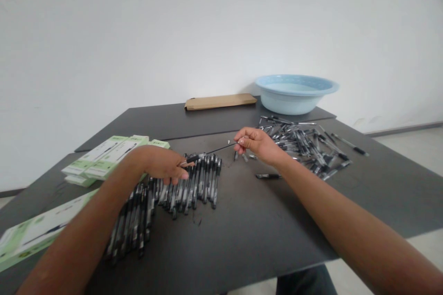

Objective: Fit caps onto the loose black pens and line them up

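My left hand [162, 164] is closed around a clear pen barrel with a black grip [192, 159], held above a row of pens [204, 182]. From the barrel's tip end a thin dark refill [221, 148] runs toward my right hand [256, 144], which pinches its far end between thumb and fingers. Whether the refill's near end sits inside the barrel I cannot tell. Below my left wrist lies another group of pens [133, 221], side by side. A single pen [267, 176] rests under my right forearm, which partly hides it.
A loose heap of pens and parts [301, 143] spreads over the right of the dark table [235, 235]. Behind stand a light blue basin [294, 101] and a flat brown cardboard piece [221, 101]. White-and-green pen boxes [107, 154] are stacked at left, another box [44, 226] nearer.
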Available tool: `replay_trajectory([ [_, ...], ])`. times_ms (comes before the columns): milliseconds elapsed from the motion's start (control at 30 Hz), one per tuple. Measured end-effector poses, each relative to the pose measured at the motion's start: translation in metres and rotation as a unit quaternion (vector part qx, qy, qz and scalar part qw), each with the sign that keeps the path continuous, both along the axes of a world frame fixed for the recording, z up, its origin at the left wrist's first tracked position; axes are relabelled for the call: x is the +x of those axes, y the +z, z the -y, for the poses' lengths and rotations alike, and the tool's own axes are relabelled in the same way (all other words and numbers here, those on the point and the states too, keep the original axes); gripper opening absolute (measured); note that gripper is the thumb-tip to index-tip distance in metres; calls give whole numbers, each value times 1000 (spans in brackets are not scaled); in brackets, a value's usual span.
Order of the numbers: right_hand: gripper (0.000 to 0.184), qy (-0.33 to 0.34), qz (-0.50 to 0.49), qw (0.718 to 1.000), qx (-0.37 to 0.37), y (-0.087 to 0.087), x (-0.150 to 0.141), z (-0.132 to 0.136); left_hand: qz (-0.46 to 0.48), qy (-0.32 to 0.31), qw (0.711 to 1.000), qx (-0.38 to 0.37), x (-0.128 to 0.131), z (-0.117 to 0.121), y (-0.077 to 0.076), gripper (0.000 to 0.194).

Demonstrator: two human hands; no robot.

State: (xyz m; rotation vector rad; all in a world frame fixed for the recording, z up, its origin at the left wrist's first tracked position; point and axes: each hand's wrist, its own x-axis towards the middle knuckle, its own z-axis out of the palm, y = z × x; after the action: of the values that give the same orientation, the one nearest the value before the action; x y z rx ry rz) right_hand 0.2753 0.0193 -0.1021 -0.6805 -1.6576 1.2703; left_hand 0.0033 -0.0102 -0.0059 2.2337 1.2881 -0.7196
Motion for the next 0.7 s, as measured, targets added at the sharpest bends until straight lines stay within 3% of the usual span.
replay_trajectory([
  [100, 26, 31, -39, 999, -21, 1, 1, 1, -1, 12, 999, -50, -2, -3, -1, 35],
  [233, 24, 46, -74, 995, -44, 2, 2, 0, 5, 13, 999, -49, -5, -7, -2, 37],
  [700, 24, 24, -99, 994, -44, 8, -5, 5, 11, 12, 997, -71, -7, -12, -4, 39],
])
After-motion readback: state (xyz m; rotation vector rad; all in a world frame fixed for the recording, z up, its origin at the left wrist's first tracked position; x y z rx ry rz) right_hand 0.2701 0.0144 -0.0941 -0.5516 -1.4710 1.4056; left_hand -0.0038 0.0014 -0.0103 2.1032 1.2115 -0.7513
